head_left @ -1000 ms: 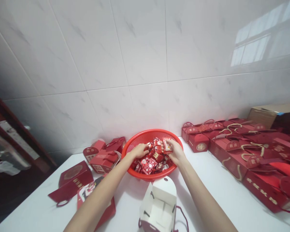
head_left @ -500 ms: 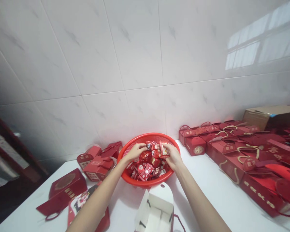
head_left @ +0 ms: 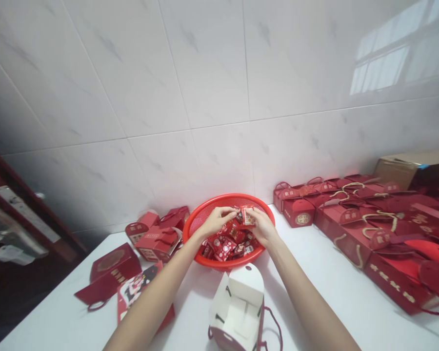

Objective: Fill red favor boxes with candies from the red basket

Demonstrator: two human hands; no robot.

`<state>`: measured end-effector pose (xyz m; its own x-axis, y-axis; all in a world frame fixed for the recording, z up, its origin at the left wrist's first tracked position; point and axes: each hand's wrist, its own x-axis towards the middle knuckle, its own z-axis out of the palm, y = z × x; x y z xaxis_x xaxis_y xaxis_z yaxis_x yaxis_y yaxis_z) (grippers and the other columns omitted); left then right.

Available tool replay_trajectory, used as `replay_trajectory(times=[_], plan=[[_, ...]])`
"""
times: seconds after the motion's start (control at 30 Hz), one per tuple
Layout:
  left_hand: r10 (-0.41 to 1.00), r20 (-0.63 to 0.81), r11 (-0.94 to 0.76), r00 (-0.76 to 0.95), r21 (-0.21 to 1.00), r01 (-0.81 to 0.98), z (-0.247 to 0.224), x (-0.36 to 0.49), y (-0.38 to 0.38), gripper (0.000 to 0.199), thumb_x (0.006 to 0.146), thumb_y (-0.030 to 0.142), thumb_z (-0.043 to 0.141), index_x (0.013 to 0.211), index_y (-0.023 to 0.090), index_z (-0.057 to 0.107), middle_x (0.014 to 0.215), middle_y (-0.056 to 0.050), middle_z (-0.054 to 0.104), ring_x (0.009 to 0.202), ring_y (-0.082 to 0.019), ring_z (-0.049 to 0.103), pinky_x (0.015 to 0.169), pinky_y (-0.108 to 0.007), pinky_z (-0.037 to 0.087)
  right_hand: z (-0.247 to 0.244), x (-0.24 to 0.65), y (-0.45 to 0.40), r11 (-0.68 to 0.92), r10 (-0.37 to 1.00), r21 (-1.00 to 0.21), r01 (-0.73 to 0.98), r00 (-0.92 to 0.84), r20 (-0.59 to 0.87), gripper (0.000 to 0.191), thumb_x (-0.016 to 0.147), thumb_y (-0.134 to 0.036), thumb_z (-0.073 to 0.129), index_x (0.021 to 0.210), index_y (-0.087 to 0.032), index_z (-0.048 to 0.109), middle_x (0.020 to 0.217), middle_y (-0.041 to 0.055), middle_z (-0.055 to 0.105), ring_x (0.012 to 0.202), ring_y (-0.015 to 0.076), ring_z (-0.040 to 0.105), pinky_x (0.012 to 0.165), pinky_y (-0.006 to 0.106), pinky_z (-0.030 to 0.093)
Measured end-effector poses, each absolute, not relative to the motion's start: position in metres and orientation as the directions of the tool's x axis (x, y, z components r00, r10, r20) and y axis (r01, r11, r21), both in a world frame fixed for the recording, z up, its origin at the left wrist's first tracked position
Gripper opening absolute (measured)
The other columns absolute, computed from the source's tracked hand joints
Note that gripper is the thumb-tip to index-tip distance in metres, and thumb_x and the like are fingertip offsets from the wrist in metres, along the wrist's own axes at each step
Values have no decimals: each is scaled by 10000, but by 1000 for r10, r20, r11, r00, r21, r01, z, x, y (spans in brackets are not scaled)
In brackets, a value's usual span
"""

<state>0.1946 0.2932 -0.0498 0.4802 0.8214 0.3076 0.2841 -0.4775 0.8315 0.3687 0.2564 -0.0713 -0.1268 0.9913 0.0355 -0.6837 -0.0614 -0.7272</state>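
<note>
A red plastic basket [head_left: 195,258] holds a heap of red-wrapped candies [head_left: 226,249], some with white dots. Over its far side, the fingers of my right hand [head_left: 264,228] pinch a red and cream wrapped candy [head_left: 248,216]. My left hand [head_left: 216,222] is closed beside it, its fingertips on a small dark red wrapped candy [head_left: 238,214]; the fingers partly hide this one. Between my forearms, in front of the basket, stands an open gift box [head_left: 246,282] with a white inside and a dark red cord handle. Only its white bottom shows inside.
Closed red gift boxes [head_left: 298,213] with cord handles stand in rows on the right, near a cardboard box [head_left: 398,170]. More red boxes [head_left: 157,243] lie on the left of the white table [head_left: 292,273]. A tiled wall [head_left: 219,161] rises behind.
My left hand has moved right, closer to my right hand, with its fingers drawn together. My right hand still holds its candy. The view has shifted slightly, showing more of the open box.
</note>
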Motion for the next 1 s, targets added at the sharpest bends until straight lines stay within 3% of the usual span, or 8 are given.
replay_trajectory(times=[0.17,0.27,0.43,0.67,0.77,0.87,1.0], plan=[[825,317,-486,468,821,301,-44,188,293,413,825,514,655,986,149,764,1045,-108,765,1024,-269,680,946,-371,507,-69,370,254,-70,989,-732,-678,-142,37,200,648,-253,837,794,-185,720,756,17,743,677,162,656,557,254,537],[866,253,-442,431,791,423,-41,173,299,419,824,502,624,985,140,758,1040,-110,759,980,-263,684,895,-367,527,-68,371,255,-77,992,-729,-680,-128,15,159,672,-239,813,781,-192,707,767,17,754,684,168,667,533,253,544],[917,132,-357,377,696,623,-48,142,308,368,771,357,585,1035,149,736,1128,-106,738,993,-250,679,878,-337,528,-67,371,254,-104,991,-730,-676,-128,-23,82,725,-198,751,788,-184,700,802,33,769,693,177,688,531,265,557],[925,29,-315,378,613,724,-61,134,307,308,657,196,557,885,168,763,978,-86,777,939,-277,697,858,-326,519,-60,369,250,-86,996,-714,-694,-69,-53,47,784,-215,680,745,-195,695,725,31,761,666,177,690,520,242,540],[906,7,-342,422,597,725,-63,147,304,354,651,193,625,979,189,760,1064,-80,765,1004,-280,689,901,-321,500,-59,369,250,-74,997,-715,-696,-46,-58,52,776,-217,678,726,-207,690,694,17,756,656,179,686,507,238,530],[861,-13,-414,508,562,716,-65,164,300,529,622,216,743,1150,222,713,1243,-81,704,1132,-286,641,957,-315,471,-60,369,250,-57,998,-724,-688,-31,-50,60,744,-233,718,711,-202,679,707,20,760,678,185,687,510,245,525],[831,-23,-471,556,501,726,-66,178,296,578,628,235,783,1198,224,685,1199,-91,707,1080,-294,645,905,-321,477,-62,369,252,-43,999,-736,-676,-20,-40,98,723,-257,744,704,-193,672,722,32,762,713,199,697,524,253,517]])
